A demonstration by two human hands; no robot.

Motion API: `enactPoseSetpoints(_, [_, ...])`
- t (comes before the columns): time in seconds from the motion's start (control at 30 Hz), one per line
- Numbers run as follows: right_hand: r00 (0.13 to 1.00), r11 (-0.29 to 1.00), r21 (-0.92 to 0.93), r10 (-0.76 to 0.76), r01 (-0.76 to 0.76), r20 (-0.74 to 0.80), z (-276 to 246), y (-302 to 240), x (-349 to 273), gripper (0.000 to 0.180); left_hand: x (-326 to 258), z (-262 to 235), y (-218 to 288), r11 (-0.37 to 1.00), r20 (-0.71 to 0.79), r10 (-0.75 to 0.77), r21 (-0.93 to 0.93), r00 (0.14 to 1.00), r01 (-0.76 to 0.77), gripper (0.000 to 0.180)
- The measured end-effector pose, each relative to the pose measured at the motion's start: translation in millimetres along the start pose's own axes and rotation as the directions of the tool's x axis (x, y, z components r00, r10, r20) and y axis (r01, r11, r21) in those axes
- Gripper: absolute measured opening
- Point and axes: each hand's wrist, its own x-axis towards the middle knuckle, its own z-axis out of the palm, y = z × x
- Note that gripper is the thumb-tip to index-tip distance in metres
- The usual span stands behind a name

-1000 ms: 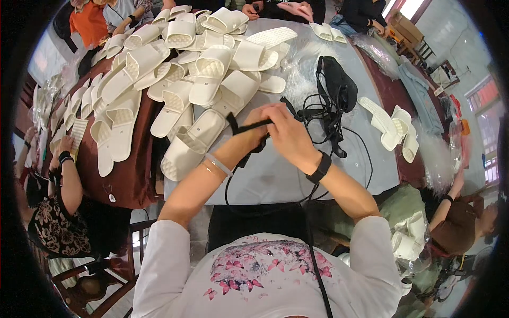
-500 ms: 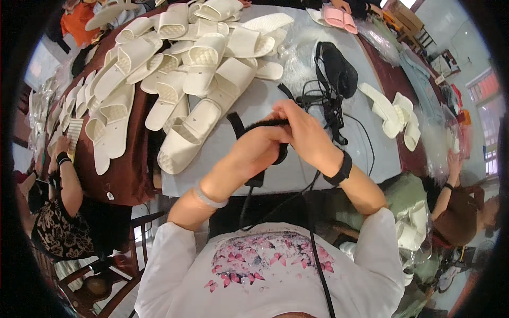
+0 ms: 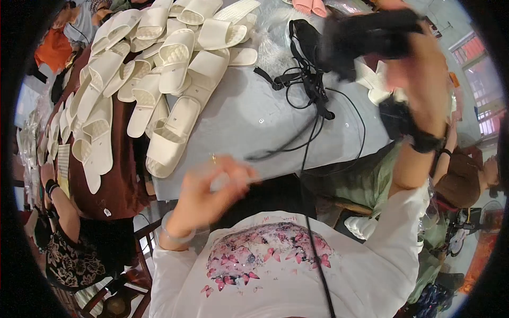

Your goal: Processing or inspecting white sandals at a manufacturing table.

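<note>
A black strap-like object (image 3: 371, 37), blurred, is gripped in the closed fingers of the right hand (image 3: 419, 79), raised at two o'clock above the grey bench (image 3: 254, 122). The left hand (image 3: 212, 191), at seven o'clock near the bench edge, is blurred; whether its loosely curled fingers pinch the thin dark cord (image 3: 275, 153) beside them cannot be told. A sorting or untangling step seems in hand, and steadying the cord would be called for next.

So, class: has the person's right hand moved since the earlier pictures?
Yes. The right hand, gripping a blurred black object, has risen up and rightward, away from the black cables on the grey table.
</note>
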Motion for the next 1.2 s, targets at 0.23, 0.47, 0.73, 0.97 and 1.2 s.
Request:
enactPoseSetpoints(0.23, [0.805, 0.552, 0.813, 0.56, -0.186, -0.196, -92, 39, -55, 0.029, 38, 35, -96, 0.977, -0.008, -0.032, 0.212, 0.999, 0.033, 0.032])
enactPoseSetpoints(0.47, [0.955, 0.79, 0.545, 0.173, -0.281, 0.242, 7, -60, -82, 0.032, 33, 38, -14, 0.705, 0.116, 0.041, -0.708, 0.992, 0.054, 0.071])
enactPoseSetpoints(0.73, [0.887, 0.757, 0.651, -0.339, 0.059, 0.313, 76, -67, -94, 0.053, 17, 28, -41, 0.938, -0.191, -0.19, -0.324, 0.963, 0.121, 0.051])
enactPoseSetpoints(0.97, [0.911, 0.884, 0.429, -0.01, -0.186, 0.413, 44, -2, -107, 0.018, -33, 42, -138, 0.717, -0.052, -0.677, -0.275, 0.734, 0.641, 0.034])
enactPoseSetpoints(1.2, [0.247, 0.651, 0.01, 0.274, -0.759, 0.929, 65, 39, -217, 0.056, 11, 135, -156, 0.672, 0.322, -0.552, -0.374, 0.769, 0.639, 0.031])
